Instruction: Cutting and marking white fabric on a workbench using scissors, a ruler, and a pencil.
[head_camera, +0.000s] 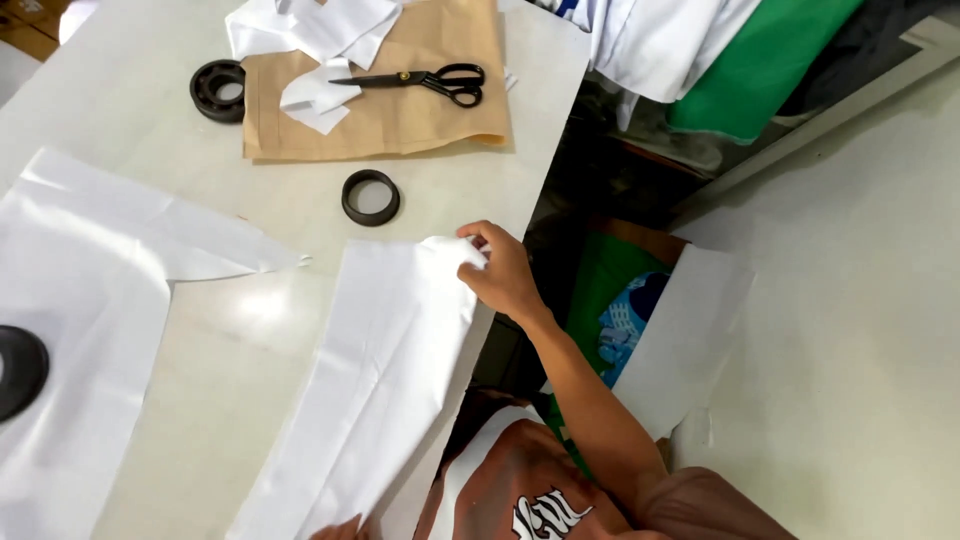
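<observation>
Presently: right hand (505, 275) pinching far right corner of long white fabric strip (375, 380) lying at table's right edge. Left hand (340, 528) barely visible at near edge, touching same strip; grip impossible to tell. Just beyond, black metal ring (371, 197) on pale table (240, 350). Farther off, black-handled scissors (420, 80) resting on tan paper pattern (400, 120). Left, large white fabric sheet (80, 300).

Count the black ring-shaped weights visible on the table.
3: one ring left of the brown paper, one below it, one partly cut off at the left edge. Others may be hidden.
</observation>
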